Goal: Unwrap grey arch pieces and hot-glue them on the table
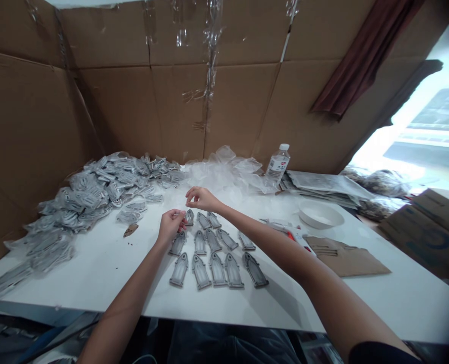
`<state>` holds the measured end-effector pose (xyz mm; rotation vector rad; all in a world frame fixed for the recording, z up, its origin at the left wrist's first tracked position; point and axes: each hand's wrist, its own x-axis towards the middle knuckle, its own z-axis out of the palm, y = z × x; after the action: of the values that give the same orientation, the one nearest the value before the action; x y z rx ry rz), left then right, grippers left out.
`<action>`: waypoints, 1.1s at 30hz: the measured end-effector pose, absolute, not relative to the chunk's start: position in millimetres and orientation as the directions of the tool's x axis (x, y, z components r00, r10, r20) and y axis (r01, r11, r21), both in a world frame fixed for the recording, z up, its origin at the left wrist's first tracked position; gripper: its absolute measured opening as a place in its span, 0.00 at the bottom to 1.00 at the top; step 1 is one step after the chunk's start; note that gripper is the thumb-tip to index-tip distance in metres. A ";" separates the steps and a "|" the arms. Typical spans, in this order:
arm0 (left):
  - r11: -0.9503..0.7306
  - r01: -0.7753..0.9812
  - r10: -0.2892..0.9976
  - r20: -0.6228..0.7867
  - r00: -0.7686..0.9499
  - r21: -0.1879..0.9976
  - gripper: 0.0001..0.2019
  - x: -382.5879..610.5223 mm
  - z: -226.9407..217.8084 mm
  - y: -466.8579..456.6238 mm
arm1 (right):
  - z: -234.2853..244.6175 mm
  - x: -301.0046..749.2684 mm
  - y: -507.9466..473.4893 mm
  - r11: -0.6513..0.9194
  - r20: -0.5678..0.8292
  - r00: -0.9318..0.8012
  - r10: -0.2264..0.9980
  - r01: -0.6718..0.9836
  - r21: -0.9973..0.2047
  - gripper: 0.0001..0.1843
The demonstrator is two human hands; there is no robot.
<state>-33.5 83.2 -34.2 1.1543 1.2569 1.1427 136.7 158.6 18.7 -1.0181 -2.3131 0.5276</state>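
Several grey arch-shaped flat pieces [217,253] lie in rows on the white table [95,273]. My left hand [170,224] is closed, its fingers pinched at a grey arch piece [189,217] at the back left of the rows. My right hand [201,198] hovers just above that piece with fingertips pinched together; what they hold is too small to make out.
A large heap of bagged grey pieces [91,194] covers the table's left. Crumpled clear plastic [224,169], a water bottle [278,163], a white bowl [320,214], brown cardboard [344,255] and stacked papers [323,184] lie to the right. Cardboard walls [133,101] surround the table.
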 end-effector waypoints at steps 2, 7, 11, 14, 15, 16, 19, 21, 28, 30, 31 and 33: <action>0.074 0.002 0.997 -0.074 0.000 0.997 0.11 -33.4 -34.5 82.7 | 19.0 136.0 158.5 0.613 0.306 -0.550 0.777 0.547 -0.571 0.14; 0.067 -0.003 0.998 -0.067 0.003 0.998 0.11 -33.4 -34.0 82.4 | 21.4 135.1 157.3 0.556 0.259 -0.527 0.809 0.547 -0.626 0.14; 0.076 0.002 0.997 -0.076 -0.002 0.997 0.11 -33.5 -33.1 82.8 | 23.6 133.8 155.7 0.495 0.220 -0.491 0.843 0.546 -0.676 0.14; 0.089 0.004 0.996 -0.089 -0.010 0.996 0.11 -33.4 -32.7 82.9 | 25.7 134.6 156.2 0.425 0.163 -0.463 0.871 0.548 -0.720 0.14; 0.093 0.003 0.996 -0.093 -0.016 0.996 0.11 -33.5 -32.5 82.8 | 26.7 135.6 156.9 0.397 0.138 -0.452 0.882 0.550 -0.735 0.14; 0.095 -0.001 0.995 -0.095 -0.026 0.995 0.10 -33.7 -32.2 82.8 | 27.7 137.1 157.9 0.366 0.113 -0.437 0.892 0.553 -0.749 0.14; 0.086 -0.024 0.992 -0.088 -0.088 0.996 0.10 -35.7 -30.7 82.8 | 29.9 143.0 162.0 0.271 0.042 -0.382 0.923 0.569 -0.776 0.16; 0.067 -0.047 0.985 -0.074 -0.155 0.997 0.10 -37.7 -29.3 83.3 | 29.5 146.4 164.4 0.213 -0.019 -0.360 0.933 0.591 -0.778 0.16; -0.002 -0.110 0.956 -0.030 -0.293 0.994 0.10 -41.9 -27.4 85.4 | 13.8 138.2 163.5 0.129 -0.213 -0.384 0.898 0.695 -0.708 0.15; -0.012 -0.117 0.956 -0.023 -0.292 0.993 0.10 -42.1 -27.6 85.4 | 8.9 132.0 163.0 0.127 -0.230 -0.382 0.895 0.714 -0.689 0.15; -0.016 -0.118 0.957 -0.020 -0.291 0.993 0.10 -42.1 -27.7 85.3 | 6.8 129.3 162.9 0.127 -0.236 -0.379 0.895 0.722 -0.681 0.15; -0.019 -0.118 0.957 -0.016 -0.289 0.993 0.11 -42.2 -27.5 85.1 | 3.4 125.8 162.5 0.126 -0.242 -0.373 0.896 0.735 -0.666 0.15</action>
<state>-42.2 85.1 -27.5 0.9666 1.3265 1.4767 125.8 162.5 3.4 -1.6152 -2.1821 1.0821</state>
